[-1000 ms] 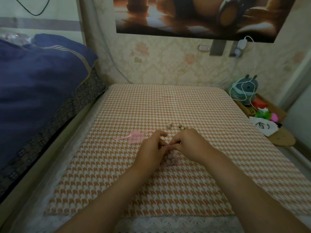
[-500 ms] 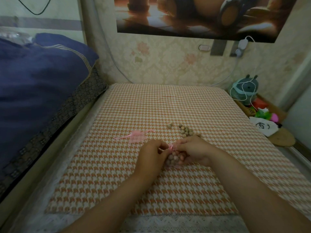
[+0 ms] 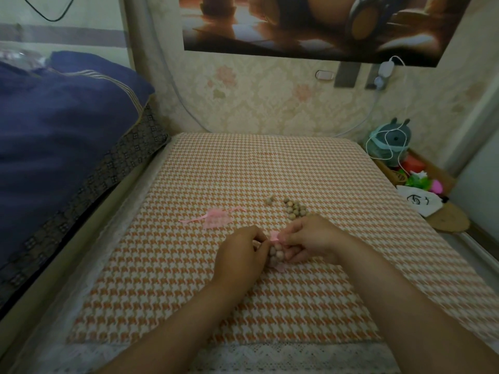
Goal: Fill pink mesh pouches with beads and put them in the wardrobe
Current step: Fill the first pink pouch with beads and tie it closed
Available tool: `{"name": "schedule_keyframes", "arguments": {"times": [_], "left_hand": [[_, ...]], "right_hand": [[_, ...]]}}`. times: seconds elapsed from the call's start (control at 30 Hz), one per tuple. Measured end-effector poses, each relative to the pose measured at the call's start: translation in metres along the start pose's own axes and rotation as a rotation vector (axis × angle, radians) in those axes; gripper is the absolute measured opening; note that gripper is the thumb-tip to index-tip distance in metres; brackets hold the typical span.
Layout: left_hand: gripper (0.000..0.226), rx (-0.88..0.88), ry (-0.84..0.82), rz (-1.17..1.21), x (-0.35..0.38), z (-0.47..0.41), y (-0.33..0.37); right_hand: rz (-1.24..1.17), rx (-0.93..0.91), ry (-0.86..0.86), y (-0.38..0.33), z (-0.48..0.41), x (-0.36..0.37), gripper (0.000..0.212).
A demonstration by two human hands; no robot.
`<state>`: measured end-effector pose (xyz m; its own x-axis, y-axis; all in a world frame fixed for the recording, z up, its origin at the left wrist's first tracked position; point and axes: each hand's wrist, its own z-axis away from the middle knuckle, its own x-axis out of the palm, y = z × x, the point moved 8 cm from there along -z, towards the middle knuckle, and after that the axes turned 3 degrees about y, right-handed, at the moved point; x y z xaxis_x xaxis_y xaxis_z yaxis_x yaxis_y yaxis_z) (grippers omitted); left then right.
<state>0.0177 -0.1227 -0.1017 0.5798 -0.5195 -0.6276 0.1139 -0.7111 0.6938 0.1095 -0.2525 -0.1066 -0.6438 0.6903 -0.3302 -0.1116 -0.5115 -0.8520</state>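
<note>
Head view, looking forward and down. An orange-and-white houndstooth-covered surface [image 3: 243,168] fills the middle of the scene, with a lace edge [image 3: 243,357] along its near side. Navy bedding [image 3: 54,136] is heaped along its left side, and a dark poster [image 3: 310,25] hangs on the patterned wall behind. Both forearms reach in from the near edge and meet near the centre of the surface.

The left hand [image 3: 237,256] has its fingers curled in against the left side of the filled pouch [image 3: 276,253], gripping it. The right hand [image 3: 314,240] pinches the gathered pink neck at the top of the same pouch, its other fingers curled beneath. This pouch, packed with tan beads, sits between the two hands, low over the cloth; whether it touches the cloth cannot be told.

Off the far right corner stand a grey round toy [image 3: 391,139] wound with white cable and, nearer, a white bag [image 3: 418,203].

An empty pouch [image 3: 216,219], pink mesh with ribbon trailing left, lies flat just beyond the left hand. Loose beads [image 3: 294,209] lie clustered just beyond the right hand, a few more [image 3: 270,200] slightly apart to their left.
</note>
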Motion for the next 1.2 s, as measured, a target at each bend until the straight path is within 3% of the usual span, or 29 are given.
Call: {"name": "schedule_keyframes", "arguments": {"times": [0.13,0.3,0.5,0.67,0.83,0.97,1.1,1.2], "left_hand": [[0.011,-0.054,0.004,-0.059,-0.004,0.002,-0.003],[0.012,-0.176,0.016,0.13,0.0,0.002,-0.008],[0.011,-0.362,0.067,0.389,0.004,-0.007,-0.025],[0.007,-0.494,0.066,0.489,0.009,-0.006,-0.041],[0.011,-0.479,0.083,0.431,0.006,-0.003,-0.039],[0.009,-0.491,0.045,0.504,0.01,-0.001,-0.039],[0.026,-0.522,0.015,0.563,0.016,-0.006,-0.051],[0.025,-0.511,0.0,0.543,0.019,-0.008,-0.056]], "right_hand": [[0.134,0.006,0.085,0.003,0.001,-0.01,0.009],[0.204,0.045,0.144,0.004,-0.002,-0.008,0.015],[0.155,-0.103,0.295,-0.01,-0.005,-0.016,0.012],[0.054,-0.064,0.247,-0.006,-0.006,-0.012,0.01],[0.016,0.066,0.1,0.009,-0.006,-0.009,0.008],[0.012,0.066,0.066,0.009,-0.006,-0.008,0.005],[0.014,0.06,0.045,0.009,-0.006,-0.007,0.006],[0.025,0.083,0.051,0.013,-0.007,-0.009,0.012]]}}
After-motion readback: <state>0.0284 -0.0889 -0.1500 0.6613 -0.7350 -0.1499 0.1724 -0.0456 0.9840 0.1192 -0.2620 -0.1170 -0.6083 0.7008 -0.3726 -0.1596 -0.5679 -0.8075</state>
